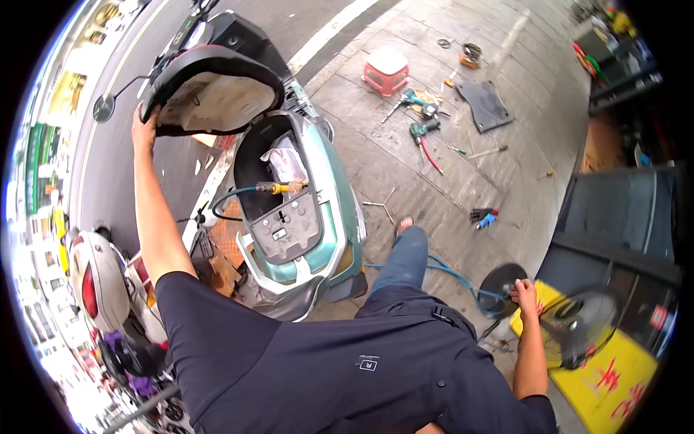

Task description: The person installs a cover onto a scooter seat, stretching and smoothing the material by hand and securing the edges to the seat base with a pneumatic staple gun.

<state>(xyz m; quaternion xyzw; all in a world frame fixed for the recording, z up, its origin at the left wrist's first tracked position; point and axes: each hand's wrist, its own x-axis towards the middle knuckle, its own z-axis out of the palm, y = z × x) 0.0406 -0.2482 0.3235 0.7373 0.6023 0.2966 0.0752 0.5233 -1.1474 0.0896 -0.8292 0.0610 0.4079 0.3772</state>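
Note:
My left hand (144, 129) grips the rim of a scooter seat (217, 101), which is tipped up with its pale underside showing. Below it is the green scooter (335, 192), its storage bin (253, 155) uncovered. A crumpled pale bag (286, 160) lies in the bin, and a yellow connector (273, 187) on a dark hose rests across it. Out to the right, my right hand (526, 296) has its fingers curled together beside a black round disc (502, 278) and a fan (582, 325). What those fingers hold, if anything, is too small to name.
On the paving lie a red-and-white stool (386, 71), green power tools (423, 129), a black panel (484, 105), gloves (484, 217) and a T-shaped wrench (387, 205). A blue hose (452, 270) crosses near my leg. Another scooter (97, 282) stands at left; a yellow board (607, 380) lies right.

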